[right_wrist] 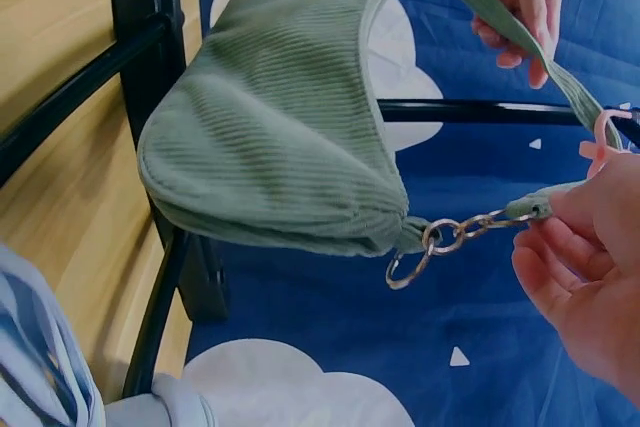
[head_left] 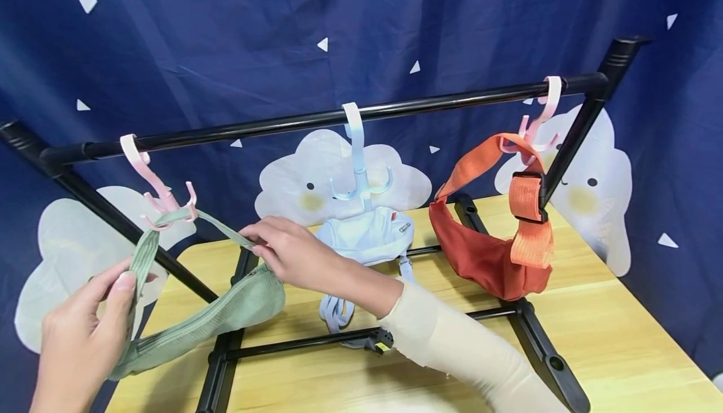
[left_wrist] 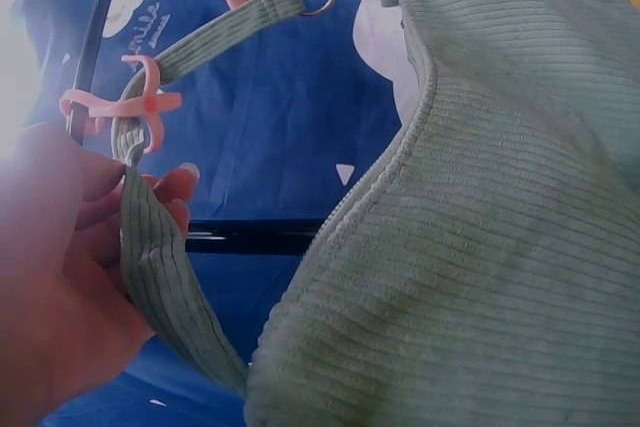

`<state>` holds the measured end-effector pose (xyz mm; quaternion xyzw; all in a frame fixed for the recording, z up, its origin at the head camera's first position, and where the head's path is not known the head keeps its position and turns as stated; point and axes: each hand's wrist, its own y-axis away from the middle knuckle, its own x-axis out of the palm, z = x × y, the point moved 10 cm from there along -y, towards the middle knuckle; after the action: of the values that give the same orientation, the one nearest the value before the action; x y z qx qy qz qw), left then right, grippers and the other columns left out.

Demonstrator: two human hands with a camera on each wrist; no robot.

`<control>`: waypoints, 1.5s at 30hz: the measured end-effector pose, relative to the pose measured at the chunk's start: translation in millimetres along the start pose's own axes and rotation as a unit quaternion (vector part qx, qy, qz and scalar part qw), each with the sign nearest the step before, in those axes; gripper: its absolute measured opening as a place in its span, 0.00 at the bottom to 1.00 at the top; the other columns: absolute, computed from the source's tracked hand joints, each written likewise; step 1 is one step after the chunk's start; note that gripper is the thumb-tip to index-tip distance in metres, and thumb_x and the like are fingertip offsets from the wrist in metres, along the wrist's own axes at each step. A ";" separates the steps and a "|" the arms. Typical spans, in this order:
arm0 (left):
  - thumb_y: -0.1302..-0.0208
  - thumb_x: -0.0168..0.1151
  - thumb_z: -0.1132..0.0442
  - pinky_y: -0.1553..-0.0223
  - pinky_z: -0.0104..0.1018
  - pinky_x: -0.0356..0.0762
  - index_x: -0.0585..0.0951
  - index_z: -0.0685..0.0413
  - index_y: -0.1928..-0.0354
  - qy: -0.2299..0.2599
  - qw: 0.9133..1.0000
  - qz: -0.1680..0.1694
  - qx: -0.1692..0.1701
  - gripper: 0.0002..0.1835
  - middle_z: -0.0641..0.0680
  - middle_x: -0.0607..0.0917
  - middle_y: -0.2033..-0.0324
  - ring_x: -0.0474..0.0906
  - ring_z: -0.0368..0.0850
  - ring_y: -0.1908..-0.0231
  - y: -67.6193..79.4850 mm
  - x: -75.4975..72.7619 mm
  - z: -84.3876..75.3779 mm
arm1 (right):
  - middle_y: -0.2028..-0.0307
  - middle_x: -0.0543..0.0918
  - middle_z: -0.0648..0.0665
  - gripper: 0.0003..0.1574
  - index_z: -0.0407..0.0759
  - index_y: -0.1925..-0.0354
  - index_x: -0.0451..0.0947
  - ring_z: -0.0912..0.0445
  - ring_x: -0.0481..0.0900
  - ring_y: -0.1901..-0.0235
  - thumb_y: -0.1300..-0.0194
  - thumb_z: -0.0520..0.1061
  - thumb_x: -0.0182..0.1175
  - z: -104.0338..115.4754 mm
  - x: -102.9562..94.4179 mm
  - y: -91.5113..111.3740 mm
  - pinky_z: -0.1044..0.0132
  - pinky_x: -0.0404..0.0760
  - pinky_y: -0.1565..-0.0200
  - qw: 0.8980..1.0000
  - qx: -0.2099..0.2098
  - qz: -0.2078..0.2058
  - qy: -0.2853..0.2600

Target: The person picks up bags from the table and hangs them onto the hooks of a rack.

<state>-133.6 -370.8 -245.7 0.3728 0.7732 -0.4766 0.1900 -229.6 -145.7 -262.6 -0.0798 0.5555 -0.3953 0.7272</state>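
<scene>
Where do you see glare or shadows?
Left wrist view: white glare along the upper left edge, by the left hand; head view: soft shadows on the table, shine along the black rail; right wrist view: no strong glare on the green bag.

- Table (head_left: pixel 610 312): one, pale yellow, wood-grained; I see it from above.
- Rack (head_left: pixel 452 100): one, black, standing directly on the table; I make out two long feet (head_left: pixel 543 344).

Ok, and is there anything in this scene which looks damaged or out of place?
Nothing looks spilled or damaged. Only the pale blue bag seems a little untidy: its loose strap is bunched in loops below it, while the orange sling bag hangs from a pink hook. The green corduroy bag looks fine.
</scene>
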 end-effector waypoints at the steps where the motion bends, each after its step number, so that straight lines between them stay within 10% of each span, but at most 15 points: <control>1: 0.24 0.61 0.62 0.59 0.10 0.58 0.87 0.49 0.42 -0.004 1.000 0.002 -0.004 0.14 0.04 0.67 0.67 0.63 0.05 0.65 0.2 0.8 0.9 | 0.53 0.85 0.46 0.18 0.40 0.38 0.78 0.58 0.81 0.54 0.21 0.40 0.56 -1.2 -0.9 1.3 0.77 0.77 0.49 1.000 0.001 0.001 -0.002; 7: 0.24 0.60 0.59 0.58 0.11 0.57 0.85 0.47 0.39 -0.011 0.999 0.002 -0.033 0.16 0.04 0.65 0.66 0.62 0.06 0.63 1.4 1.9 6.1 | 0.44 0.84 0.45 0.19 0.40 0.36 0.77 0.56 0.85 0.49 0.21 0.41 0.55 -10.6 -7.4 11.3 0.75 0.80 0.44 1.000 0.013 0.008 -0.010; 32: 0.28 0.62 0.62 0.48 0.07 0.58 0.81 0.57 0.35 0.034 0.992 -0.091 0.082 0.22 0.11 0.69 0.50 0.65 0.04 0.52 21.2 -13.0 -30.3 | 0.47 0.85 0.46 0.17 0.39 0.41 0.79 0.54 0.83 0.46 0.25 0.39 0.61 -35.2 -16.5 72.7 0.69 0.82 0.41 0.997 -0.032 0.057 0.047; 35: 0.29 0.63 0.60 0.47 0.07 0.60 0.82 0.61 0.38 0.046 0.987 -0.115 0.102 0.21 0.22 0.78 0.48 0.67 0.06 0.49 23.7 -13.3 -34.5 | 0.47 0.85 0.46 0.17 0.40 0.41 0.80 0.54 0.82 0.45 0.26 0.39 0.62 -40.5 -19.9 81.4 0.68 0.82 0.42 0.997 -0.029 0.055 0.047; 41: 0.29 0.62 0.54 0.43 0.08 0.61 0.85 0.66 0.44 0.058 0.975 -0.166 0.133 0.22 0.74 0.84 0.52 0.66 0.10 0.45 27.7 -15.3 -41.9 | 0.48 0.85 0.46 0.16 0.42 0.42 0.80 0.54 0.82 0.48 0.26 0.40 0.63 -49.9 -26.0 100.0 0.66 0.84 0.46 0.995 -0.019 0.067 0.065; 45: 0.30 0.63 0.53 0.39 0.11 0.62 0.86 0.67 0.47 0.061 0.966 -0.207 0.140 0.23 0.74 0.85 0.52 0.79 0.30 0.44 32.1 -19.6 -45.5 | 0.50 0.86 0.46 0.16 0.41 0.43 0.81 0.53 0.82 0.51 0.27 0.41 0.64 -56.5 -28.5 111.1 0.64 0.84 0.48 0.993 -0.009 0.085 0.086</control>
<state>-93.8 -330.0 -230.6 0.2560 0.7690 -0.5855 -0.0147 -226.8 -33.6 -323.9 -0.0044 0.6245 -0.3320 0.7069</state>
